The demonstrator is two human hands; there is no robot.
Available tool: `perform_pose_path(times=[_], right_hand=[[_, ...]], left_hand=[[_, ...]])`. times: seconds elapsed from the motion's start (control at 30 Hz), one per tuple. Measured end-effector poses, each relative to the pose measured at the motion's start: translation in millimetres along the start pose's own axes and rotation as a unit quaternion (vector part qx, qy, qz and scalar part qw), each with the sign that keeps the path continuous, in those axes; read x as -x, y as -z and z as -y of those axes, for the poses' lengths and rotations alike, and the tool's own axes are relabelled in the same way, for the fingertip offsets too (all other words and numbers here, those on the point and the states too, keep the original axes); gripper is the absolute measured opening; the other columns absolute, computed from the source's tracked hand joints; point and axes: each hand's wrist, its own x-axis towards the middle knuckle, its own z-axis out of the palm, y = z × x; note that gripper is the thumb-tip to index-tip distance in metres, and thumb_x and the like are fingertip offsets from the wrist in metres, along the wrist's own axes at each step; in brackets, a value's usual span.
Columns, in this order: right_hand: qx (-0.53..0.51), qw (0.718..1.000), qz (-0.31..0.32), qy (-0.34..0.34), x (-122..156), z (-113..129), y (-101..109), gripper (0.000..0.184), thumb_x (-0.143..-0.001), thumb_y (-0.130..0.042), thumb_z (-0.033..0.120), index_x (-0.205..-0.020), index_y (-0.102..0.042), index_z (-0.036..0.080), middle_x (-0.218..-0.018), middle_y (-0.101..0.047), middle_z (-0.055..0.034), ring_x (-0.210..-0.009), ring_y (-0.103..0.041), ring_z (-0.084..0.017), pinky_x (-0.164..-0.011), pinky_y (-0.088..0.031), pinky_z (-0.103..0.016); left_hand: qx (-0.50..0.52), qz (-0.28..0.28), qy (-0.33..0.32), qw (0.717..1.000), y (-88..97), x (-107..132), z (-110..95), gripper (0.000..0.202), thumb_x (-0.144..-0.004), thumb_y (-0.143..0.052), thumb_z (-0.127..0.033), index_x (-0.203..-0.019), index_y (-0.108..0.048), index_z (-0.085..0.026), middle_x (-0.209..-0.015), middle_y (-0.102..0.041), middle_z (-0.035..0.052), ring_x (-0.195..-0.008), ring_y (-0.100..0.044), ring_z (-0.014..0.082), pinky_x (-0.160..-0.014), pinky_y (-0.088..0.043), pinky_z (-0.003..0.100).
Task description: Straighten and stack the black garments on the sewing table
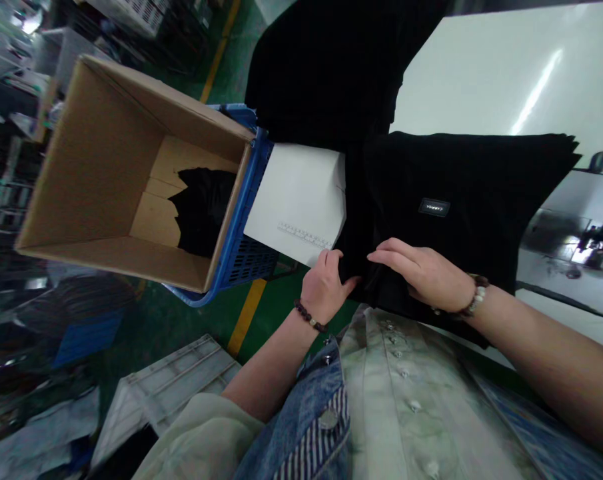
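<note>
Black cloth pieces with a small rectangular label lie in front of me, their right edges showing several layers. My left hand is closed on the near left edge of the black cloth, thumb on the cloth and fingers curled beside a white board with ruler markings. My right hand rests on the cloth below the label, fingers stretched to the left; its thumb is mostly hidden. A gap separates the two hands.
A larger black cloth pile lies beyond. To the left, a cardboard box with black pieces inside sits on a blue plastic basket. A white table and sewing-machine parts are at right; a white crate stands lower left.
</note>
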Motion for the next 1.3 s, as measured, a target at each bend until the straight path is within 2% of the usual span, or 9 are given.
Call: perform_pose_path(times=[0.23,0.37,0.5,0.6,0.7,0.83,1.03,1.17,1.3], right_hand=[[-0.035,0.999,0.033,-0.001,-3.0,-0.2,2.1,0.039,-0.060,-0.031,-0.005,-0.087,-0.051,0.015,-0.115,-0.052,-0.0118,-0.081,-0.061,-0.017,-0.059,-0.049,-0.026],[-0.054,0.998,0.031,0.004,-8.2,1.2,0.9,0.038,-0.062,-0.030,-0.007,-0.086,-0.051,0.015,-0.131,-0.044,-0.0095,-0.092,-0.060,-0.017,-0.067,-0.050,-0.027],[-0.051,0.998,0.033,0.024,-12.3,0.2,1.1,0.030,-0.070,-0.032,-0.003,-0.083,-0.051,0.016,-0.119,-0.053,-0.0096,-0.088,-0.060,-0.017,-0.068,-0.050,-0.028],[-0.018,0.999,0.035,0.026,-11.0,-1.8,2.6,0.029,-0.071,-0.031,-0.001,-0.085,-0.050,0.016,-0.100,-0.058,-0.0097,-0.073,-0.059,-0.015,-0.059,-0.048,-0.025],[-0.020,1.000,0.014,0.015,-7.2,-2.9,4.0,0.037,-0.068,-0.029,-0.003,-0.095,-0.048,0.015,-0.095,-0.057,-0.0102,-0.071,-0.058,-0.015,-0.056,-0.047,-0.024],[-0.015,1.000,0.017,0.014,-3.7,-2.5,5.3,0.049,-0.063,-0.028,-0.006,-0.104,-0.048,0.014,-0.095,-0.056,-0.0097,-0.071,-0.058,-0.014,-0.056,-0.047,-0.024],[-0.020,0.999,0.029,0.034,-2.5,-4.2,3.4,0.041,-0.064,-0.029,-0.007,-0.089,-0.052,0.016,-0.103,-0.058,-0.0089,-0.083,-0.059,-0.016,-0.066,-0.050,-0.027],[-0.027,0.999,0.026,0.039,-3.6,-5.2,0.0,0.041,-0.064,-0.028,-0.007,-0.089,-0.052,0.015,-0.103,-0.059,-0.0091,-0.086,-0.060,-0.017,-0.069,-0.050,-0.028],[-0.031,0.999,0.025,0.035,-5.2,-5.3,-1.7,0.040,-0.064,-0.029,-0.007,-0.088,-0.053,0.015,-0.100,-0.060,-0.0096,-0.083,-0.060,-0.017,-0.068,-0.051,-0.028]], left_hand=[[0.070,-0.052,0.018,0.996,5.8,6.4,6.6,0.026,-0.074,-0.048,-0.004,-0.097,-0.051,-0.015,-0.079,-0.062,0.0035,-0.071,-0.060,0.0144,-0.069,-0.049,0.026],[0.116,-0.099,-0.056,0.987,17.2,16.0,-2.3,0.016,-0.079,-0.049,-0.010,-0.093,-0.054,-0.016,-0.078,-0.064,0.0033,-0.069,-0.061,0.0127,-0.067,-0.049,0.023],[0.191,-0.088,-0.133,0.969,23.6,21.7,-14.4,0.008,-0.082,-0.052,-0.019,-0.089,-0.056,-0.017,-0.079,-0.064,0.0025,-0.070,-0.061,0.0115,-0.067,-0.049,0.021],[0.259,-0.077,-0.045,0.962,18.0,18.5,-6.2,0.010,-0.085,-0.046,-0.018,-0.091,-0.054,-0.017,-0.075,-0.062,0.0005,-0.063,-0.060,0.0087,-0.061,-0.049,0.018],[0.201,-0.041,0.036,0.978,6.6,12.6,10.4,0.009,-0.078,-0.056,-0.015,-0.087,-0.054,-0.015,-0.079,-0.057,0.0007,-0.057,-0.055,0.0078,-0.058,-0.047,0.020],[0.103,-0.022,0.041,0.994,-3.6,9.5,18.6,0.021,-0.070,-0.066,-0.018,-0.087,-0.053,-0.015,-0.085,-0.053,0.0015,-0.057,-0.051,0.0088,-0.062,-0.047,0.024],[0.084,-0.059,0.018,0.995,-3.5,8.5,15.6,0.025,-0.074,-0.047,-0.002,-0.094,-0.050,-0.016,-0.079,-0.055,0.0018,-0.072,-0.054,0.0129,-0.070,-0.045,0.024],[0.093,-0.038,0.028,0.995,-2.5,5.1,15.2,0.021,-0.075,-0.058,-0.016,-0.094,-0.051,-0.017,-0.078,-0.054,0.0002,-0.062,-0.051,0.0110,-0.064,-0.043,0.024],[0.120,-0.003,0.079,0.990,-2.4,0.2,11.7,0.028,-0.066,-0.069,-0.018,-0.088,-0.052,-0.016,-0.057,-0.046,-0.0068,-0.054,-0.047,0.0098,-0.057,-0.039,0.022]])
